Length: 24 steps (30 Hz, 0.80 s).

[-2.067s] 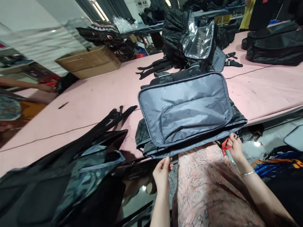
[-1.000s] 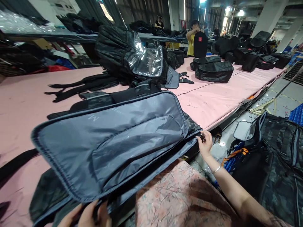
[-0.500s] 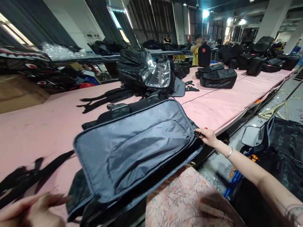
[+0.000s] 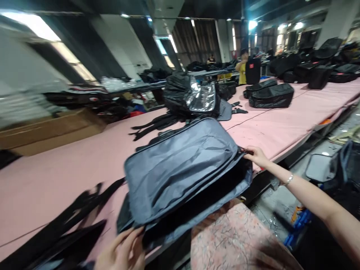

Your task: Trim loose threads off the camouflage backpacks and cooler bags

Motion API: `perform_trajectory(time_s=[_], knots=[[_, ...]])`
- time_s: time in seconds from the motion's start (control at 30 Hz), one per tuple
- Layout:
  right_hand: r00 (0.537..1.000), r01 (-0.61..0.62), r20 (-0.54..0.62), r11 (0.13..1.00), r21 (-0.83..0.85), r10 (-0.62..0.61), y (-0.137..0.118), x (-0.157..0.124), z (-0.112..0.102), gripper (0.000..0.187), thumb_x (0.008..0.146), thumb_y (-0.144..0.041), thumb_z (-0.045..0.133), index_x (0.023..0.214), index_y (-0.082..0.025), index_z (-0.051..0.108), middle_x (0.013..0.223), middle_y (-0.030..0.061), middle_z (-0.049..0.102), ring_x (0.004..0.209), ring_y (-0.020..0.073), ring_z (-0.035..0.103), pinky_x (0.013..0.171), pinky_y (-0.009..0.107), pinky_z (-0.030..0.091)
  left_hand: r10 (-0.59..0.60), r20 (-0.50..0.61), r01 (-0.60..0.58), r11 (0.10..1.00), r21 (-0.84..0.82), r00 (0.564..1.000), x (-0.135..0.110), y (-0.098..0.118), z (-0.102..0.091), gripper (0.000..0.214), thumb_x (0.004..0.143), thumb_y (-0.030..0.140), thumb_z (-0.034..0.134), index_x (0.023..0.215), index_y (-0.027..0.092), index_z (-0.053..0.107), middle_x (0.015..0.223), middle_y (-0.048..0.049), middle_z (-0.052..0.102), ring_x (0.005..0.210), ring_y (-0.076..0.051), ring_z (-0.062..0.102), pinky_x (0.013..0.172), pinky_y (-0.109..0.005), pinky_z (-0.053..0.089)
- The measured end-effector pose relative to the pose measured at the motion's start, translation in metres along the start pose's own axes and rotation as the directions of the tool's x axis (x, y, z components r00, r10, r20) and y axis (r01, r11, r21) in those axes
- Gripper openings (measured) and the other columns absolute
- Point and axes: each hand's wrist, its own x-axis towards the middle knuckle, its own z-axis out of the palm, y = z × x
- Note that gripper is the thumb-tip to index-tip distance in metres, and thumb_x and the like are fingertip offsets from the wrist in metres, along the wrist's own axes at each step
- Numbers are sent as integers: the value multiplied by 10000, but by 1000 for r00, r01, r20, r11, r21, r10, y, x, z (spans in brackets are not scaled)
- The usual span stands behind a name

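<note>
An opened black backpack [image 4: 182, 165] with a grey lining lies in front of me at the table's edge. Its panel is folded up and back, and the dark mouth faces me. My right hand [image 4: 257, 156] is closed in a pinch on the backpack's right corner, where panel and opening meet. At the lower left corner, the fingers of my left hand [image 4: 123, 249] are closed on the edge; its fingertips are partly hidden. Black straps [image 4: 75, 210] lie on the table to the left.
The pink-covered table [image 4: 112, 165] runs far to the right. Farther along it are a silver-lined black bag [image 4: 180, 95] and dark pouches [image 4: 271, 95]. A cardboard box [image 4: 53, 131] stands left. A person [image 4: 242, 69] holds a black bag across the table. More bags [image 4: 343, 176] sit low on the right.
My left hand has moved in from the lower left and taken hold of the backpack's left corner. The mouth gapes wider. My right hand keeps its pinch. The view has turned left.
</note>
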Motion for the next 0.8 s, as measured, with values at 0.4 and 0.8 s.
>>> perform_trajectory(time_s=[0.4,0.8], knots=[[978,-203,36,975,-91,207,33,20,-18,253,548,-354,716,740,-190,697,727,35,675,678,178,589,641,283,469,-370,596,597,767,-237,712,65,11,-9,157,527,329,712,590,186,690,571,-37,618,537,-165,525,505,-257,417],[956,-293,15,955,-43,294,33,12,-13,348,476,-392,760,745,-181,701,703,45,679,617,176,589,579,281,471,-331,695,658,702,-271,639,65,0,3,220,572,366,690,531,161,620,507,3,495,479,-108,416,459,-217,329]])
